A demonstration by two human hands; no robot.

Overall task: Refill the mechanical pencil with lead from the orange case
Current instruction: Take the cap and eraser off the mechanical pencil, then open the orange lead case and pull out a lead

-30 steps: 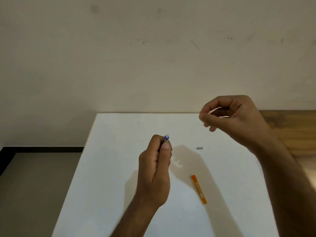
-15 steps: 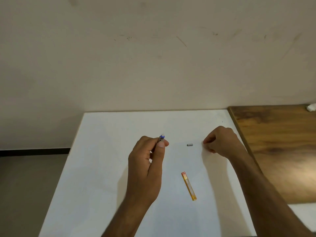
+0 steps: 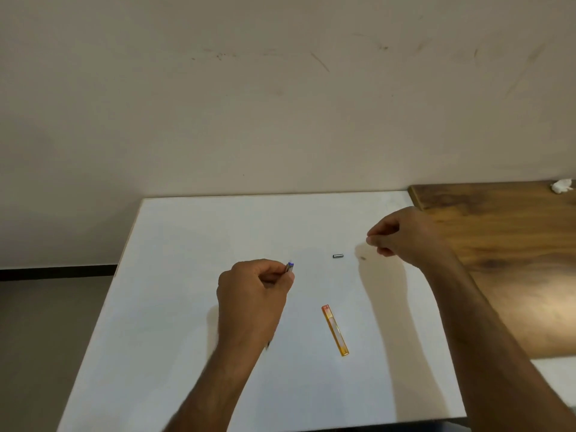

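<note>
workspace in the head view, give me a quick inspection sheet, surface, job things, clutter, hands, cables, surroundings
Surface: white table, with a brown wooden top adjoining on the right.
Job's things: mechanical pencil held in the left hand, only its blue-ringed end showing; orange case lying flat between the hands; small dark cap lying apart from both.
Clutter: tiny speck near the right hand; crumpled white scrap on the wooden top.
Hands: left hand has its grip round the pencil; right hand pinches its fingertips above the table, whether on a lead cannot be told.
Cables: nothing seen.
Surroundings: scuffed beige wall, grey floor with dark skirting.
</note>
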